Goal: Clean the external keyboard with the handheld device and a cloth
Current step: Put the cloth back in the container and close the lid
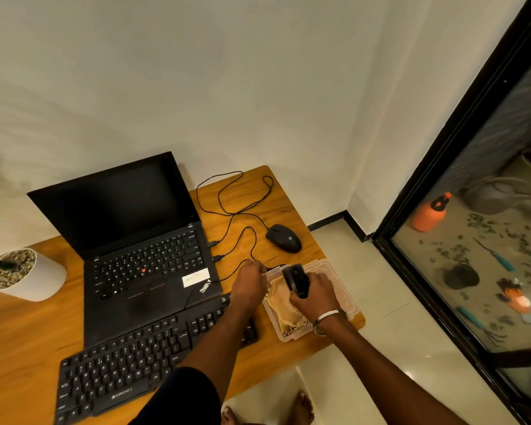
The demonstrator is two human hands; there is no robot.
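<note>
Fetching the tools is the step I judge myself to be on: my right hand (pixel 311 294) is clenched round the device (pixel 296 280), a small dark blocky thing with a hard matt shell, held just above the box (pixel 347 299). Under it the cloth (pixel 284 308) lies crumpled in the box, tan, soft, folded into loose ridges. My left hand (pixel 249 285) rests on the box's near-left rim, fingers curled at the edge as if steadying it; whether it pinches the rim or only presses on it I cannot tell.

The box is clear, thin-walled plastic, rectangular with rounded corners, at the right edge of the table (pixel 19 348), which is warm, smooth, grained wood.

The keyboard (pixel 129 363) lies untouched to the left of the box, touching or nearly so, partly under my left forearm: black, long, with raised matt keys and gaps between them where dust would sit. Next I should carry the device over to it and run the nozzle along the key rows, then come back for the cloth.

Beyond sit a black laptop (pixel 135 240), lid open, screen dark, and a glossy rounded mouse (pixel 284 237) with thin looping cables (pixel 227 210). A white pot (pixel 40 280) topped with gravel stands far left.
</note>
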